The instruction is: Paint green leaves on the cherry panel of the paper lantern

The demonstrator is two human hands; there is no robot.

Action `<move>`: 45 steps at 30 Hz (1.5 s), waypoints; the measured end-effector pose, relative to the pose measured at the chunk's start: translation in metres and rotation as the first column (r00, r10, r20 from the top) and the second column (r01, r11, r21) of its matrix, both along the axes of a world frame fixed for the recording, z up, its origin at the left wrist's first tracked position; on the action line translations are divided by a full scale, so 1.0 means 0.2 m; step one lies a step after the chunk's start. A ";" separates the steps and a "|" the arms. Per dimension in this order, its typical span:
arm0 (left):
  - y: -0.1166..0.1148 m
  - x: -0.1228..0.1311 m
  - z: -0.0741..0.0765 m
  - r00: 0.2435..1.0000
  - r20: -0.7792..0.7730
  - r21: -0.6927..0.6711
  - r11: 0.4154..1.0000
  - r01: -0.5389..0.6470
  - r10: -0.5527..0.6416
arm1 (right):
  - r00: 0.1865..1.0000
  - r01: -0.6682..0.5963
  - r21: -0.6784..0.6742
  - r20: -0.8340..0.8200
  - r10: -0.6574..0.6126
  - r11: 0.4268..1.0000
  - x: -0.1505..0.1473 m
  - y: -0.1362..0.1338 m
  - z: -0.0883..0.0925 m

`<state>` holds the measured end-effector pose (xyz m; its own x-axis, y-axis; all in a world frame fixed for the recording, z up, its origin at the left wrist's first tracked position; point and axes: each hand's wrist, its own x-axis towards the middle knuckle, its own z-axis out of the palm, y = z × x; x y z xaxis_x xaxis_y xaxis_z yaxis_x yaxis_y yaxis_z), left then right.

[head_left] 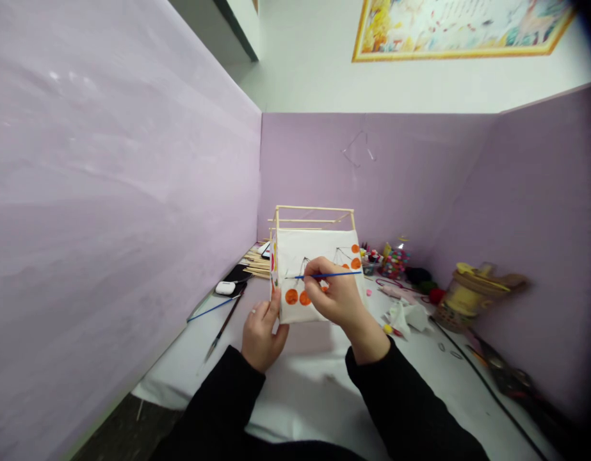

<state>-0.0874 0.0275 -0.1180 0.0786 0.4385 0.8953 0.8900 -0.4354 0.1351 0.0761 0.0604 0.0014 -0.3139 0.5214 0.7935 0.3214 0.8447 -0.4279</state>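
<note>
Paintbrush, one, in right hand; left hand gripping one covered frame.

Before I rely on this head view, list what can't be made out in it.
- White panel: the right hand covers some of its orange dots.
- Blue brush: its tip is too small to tell whether it touches the panel.
- Wooden frame: its lower back is hidden behind the panel.
- Wall picture: cut off by the top edge; writing too small to read.
</note>
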 end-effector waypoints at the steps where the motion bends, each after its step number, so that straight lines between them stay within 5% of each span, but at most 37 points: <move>1: 0.00 0.00 0.00 1.000 0.000 0.003 1.000 -0.002 0.002 | 1.000 0.005 0.004 -0.008 -0.005 1.000 0.00 0.00 0.00; 12: 0.00 0.00 0.00 1.000 0.006 0.031 0.999 0.010 -0.010 | 0.974 0.218 0.187 -0.109 -0.200 0.958 -0.01 0.00 -0.01; 45: 0.00 0.00 0.00 1.000 0.009 0.038 0.999 0.026 -0.027 | 0.985 0.172 0.296 -0.073 -0.157 0.940 -0.07 0.01 -0.05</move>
<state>-0.0880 0.0278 -0.1181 0.0814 0.4022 0.9119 0.8769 -0.4638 0.1263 0.0623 0.0622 -0.0092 -0.2019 0.2982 0.9329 0.4523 0.8732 -0.1812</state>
